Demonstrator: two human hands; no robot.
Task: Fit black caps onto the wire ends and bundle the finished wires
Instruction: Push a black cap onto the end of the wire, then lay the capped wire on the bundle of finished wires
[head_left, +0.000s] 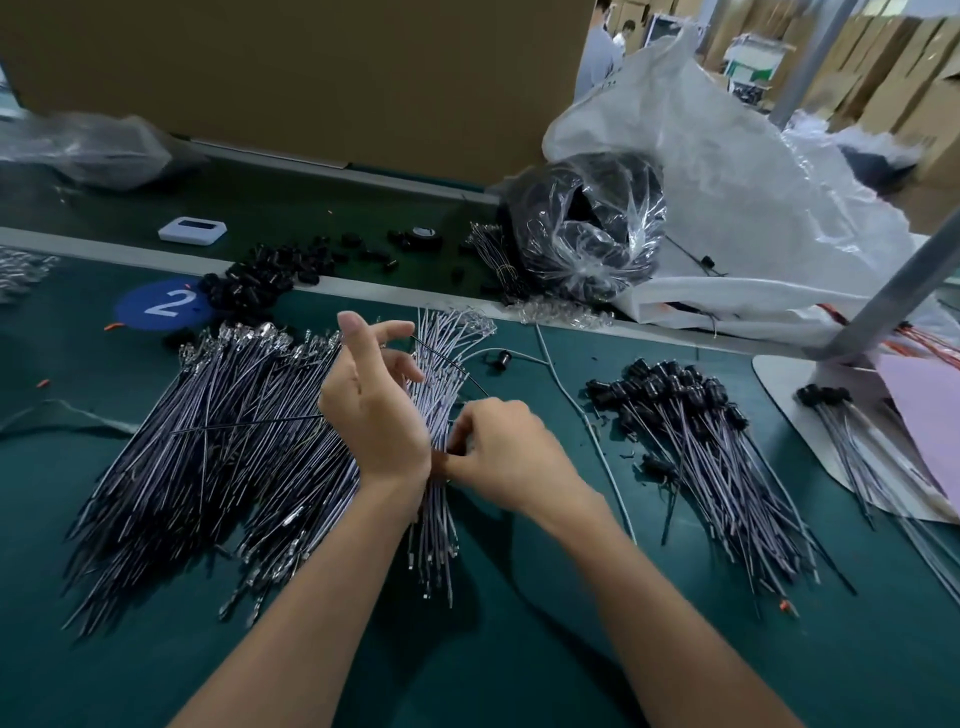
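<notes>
A narrow bundle of grey wires lies upright on the green mat at the centre. My left hand is over its middle, thumb up, fingers curled round a thin black tie wire that arcs over the bundle. My right hand pinches at the bundle's right side, where the tie wire comes down. A wide heap of uncapped wires spreads to the left. Wires with black caps fitted lie in a fan at the right. Loose black caps sit piled at the back.
A clear bag of black parts and a big white sack stand at the back right. A white device lies on the far belt. A blue disc marked 2 is stuck on the mat. A metal post rises at right.
</notes>
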